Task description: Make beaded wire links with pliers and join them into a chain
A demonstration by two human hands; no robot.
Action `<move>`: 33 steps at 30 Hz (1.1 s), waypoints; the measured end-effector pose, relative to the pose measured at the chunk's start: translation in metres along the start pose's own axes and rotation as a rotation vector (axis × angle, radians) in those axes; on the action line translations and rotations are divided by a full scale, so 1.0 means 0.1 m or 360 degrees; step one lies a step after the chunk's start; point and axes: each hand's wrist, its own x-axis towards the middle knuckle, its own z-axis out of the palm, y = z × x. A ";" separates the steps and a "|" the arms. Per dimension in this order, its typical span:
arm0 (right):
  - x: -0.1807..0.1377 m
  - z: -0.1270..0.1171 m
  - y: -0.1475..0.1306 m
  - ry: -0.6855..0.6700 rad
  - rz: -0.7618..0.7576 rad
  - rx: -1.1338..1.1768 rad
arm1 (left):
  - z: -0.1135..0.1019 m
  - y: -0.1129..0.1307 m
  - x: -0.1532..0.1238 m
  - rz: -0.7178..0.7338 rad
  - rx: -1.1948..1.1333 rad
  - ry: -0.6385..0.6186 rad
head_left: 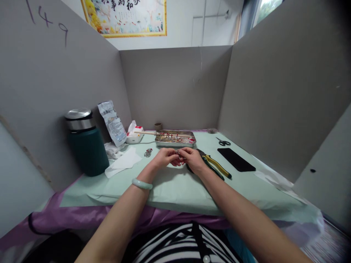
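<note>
My left hand (166, 157) and my right hand (191, 158) meet above the middle of the table, fingertips pinched together. Between them is a tiny, dark, shiny piece (179, 155), mostly covered by the fingers and too small to name. Just behind the hands stands a metal tray (175, 144) with red and gold bits in it, a thin wooden stick (145, 133) lying across its rim. Pliers with yellow and green handles (216, 166) lie beside my right hand. Left of my left hand is a small silvery cluster with red beads (148, 152).
A dark green flask (89, 153), a propped silver pouch (112, 122), tissues (134, 133) and white paper (123, 163) occupy the left side. Scissors (224, 142) and a black phone-like slab (236, 159) lie at right. Grey partitions (175, 87) enclose the table.
</note>
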 end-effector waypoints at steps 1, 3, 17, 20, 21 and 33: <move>0.00 0.00 0.00 0.0014 -0.0008 0.0012 | 0.00 0.00 0.01 -0.0017 -0.0022 0.0012; 0.01 0.01 0.00 0.0062 -0.0040 0.0030 | 0.01 0.00 0.02 -0.0054 -0.0077 0.0056; -0.01 0.04 -0.07 0.0115 -0.0143 0.0057 | -0.04 0.00 0.04 0.0094 -0.0042 0.0426; -0.02 0.05 -0.07 0.0103 -0.0155 -0.0012 | -0.03 0.01 0.03 0.0083 -0.0038 0.0435; -0.02 0.05 -0.07 0.0105 -0.0163 -0.0036 | -0.03 0.02 0.03 0.0079 -0.0054 0.0433; 0.00 0.02 -0.03 0.0092 -0.0048 0.0070 | -0.04 0.06 -0.01 -0.0062 -0.0225 0.0339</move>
